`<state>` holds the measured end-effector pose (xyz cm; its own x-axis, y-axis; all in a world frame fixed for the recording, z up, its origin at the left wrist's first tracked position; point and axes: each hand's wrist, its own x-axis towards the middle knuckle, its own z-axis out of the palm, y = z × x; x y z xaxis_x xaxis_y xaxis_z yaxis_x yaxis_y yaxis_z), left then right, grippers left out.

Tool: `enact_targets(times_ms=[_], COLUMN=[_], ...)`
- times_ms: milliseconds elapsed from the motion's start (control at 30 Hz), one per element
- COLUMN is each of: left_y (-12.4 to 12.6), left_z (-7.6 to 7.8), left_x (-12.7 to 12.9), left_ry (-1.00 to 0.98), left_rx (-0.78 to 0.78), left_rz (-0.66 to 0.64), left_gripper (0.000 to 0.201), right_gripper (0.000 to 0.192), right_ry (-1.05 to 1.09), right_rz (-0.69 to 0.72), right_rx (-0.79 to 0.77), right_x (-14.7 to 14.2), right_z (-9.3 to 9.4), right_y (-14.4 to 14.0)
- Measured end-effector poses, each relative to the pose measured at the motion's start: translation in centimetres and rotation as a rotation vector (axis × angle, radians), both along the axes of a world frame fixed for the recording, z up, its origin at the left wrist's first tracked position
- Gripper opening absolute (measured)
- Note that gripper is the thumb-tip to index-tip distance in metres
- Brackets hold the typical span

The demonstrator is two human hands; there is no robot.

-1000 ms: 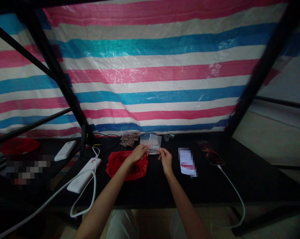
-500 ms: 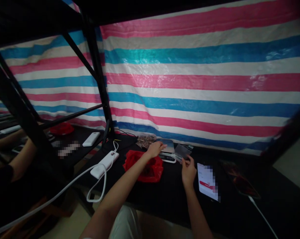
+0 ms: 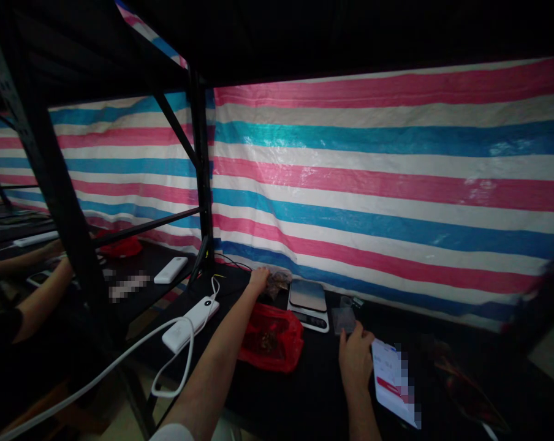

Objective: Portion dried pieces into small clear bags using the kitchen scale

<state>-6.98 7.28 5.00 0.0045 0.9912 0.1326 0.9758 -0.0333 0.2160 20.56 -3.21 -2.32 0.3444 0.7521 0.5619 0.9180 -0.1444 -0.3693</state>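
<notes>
My left hand [image 3: 259, 280] reaches to the back of the table. Its fingers are closed at the left edge of a clear plastic bag [image 3: 279, 282] of small brown pieces. My right hand [image 3: 357, 355] pinches the near edge of a small clear plastic container [image 3: 344, 320], whose exact form is hard to make out. Between the hands stands a white digital scale [image 3: 320, 321] with nothing on its metal plate. Below my left hand, an opened red plastic bag [image 3: 292, 349] holds some small brownish pieces.
A lit phone [image 3: 391, 383] lies right of my right hand, with a dark device [image 3: 465, 383] beyond it. A white power bank [image 3: 189, 324] with a looping cable is at left. Black posts [image 3: 202, 184] frame the bench. Another person's arm [image 3: 47, 294] is at far left.
My left hand has moved left from above the scale to the bag of brown pieces. My right hand has lowered the clear container towards the table. The view has tilted up.
</notes>
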Motion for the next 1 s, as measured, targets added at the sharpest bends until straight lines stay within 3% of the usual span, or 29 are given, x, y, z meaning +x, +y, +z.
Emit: enact_targets(times_ms=[100,200,367,467,500,567,600,667,767,900,1000], left_y=[-0.2,-0.6,-2.1,-5.4,-7.1,-10.9,-12.9,-16.5,-20.1,-21.8,-22.5], left_z=[0.6,1.8,4.8,5.3,4.9,3.4,2.5,0.8,0.0,1.2,2.2], left_x=[-0.2,-0.7,0.1,2.5,3.5,5.2,5.9,6.7,6.8,6.9,7.5], left_ry=[-0.034,-0.115,-0.382,-0.572,-0.667,-1.262,-1.467,-1.719,-1.934,-2.062,-2.157], left_rx=[0.013,0.039,0.171,0.223,0.235,0.202,0.149,0.031,0.059,0.104,0.072], left_rz=[0.009,0.017,-0.008,-0.06,-0.083,-0.154,-0.138,-0.037,0.118,0.25,0.301], left_gripper=[0.017,0.014,0.024,0.036,0.041,0.041,0.039,0.033,0.023,0.013,0.016], right_gripper=[0.039,0.038,0.028,0.026,0.025,0.023,0.026,0.029,0.017,0.017,0.014], right_ry=[-0.052,0.011,0.472,0.788,0.854,0.955,1.008,1.067,1.092,1.139,1.198], right_rz=[-0.048,0.03,0.467,0.682,0.763,0.916,0.949,0.927,0.82,0.742,0.745], right_rx=[-0.002,0.018,0.119,0.145,0.13,0.101,0.106,0.141,0.187,0.266,0.274], right_x=[-0.4,-0.8,-3.2,-6.5,-7.8,-10.3,-11.4,-13.1,-14.3,-14.4,-14.0], right_z=[0.8,1.5,2.7,3.9,4.3,4.8,5.0,4.9,4.1,3.3,3.4], right_y=[-0.8,-1.4,-2.8,-4.9,-5.9,-7.9,-8.8,-10.3,-11.6,-12.3,-12.5])
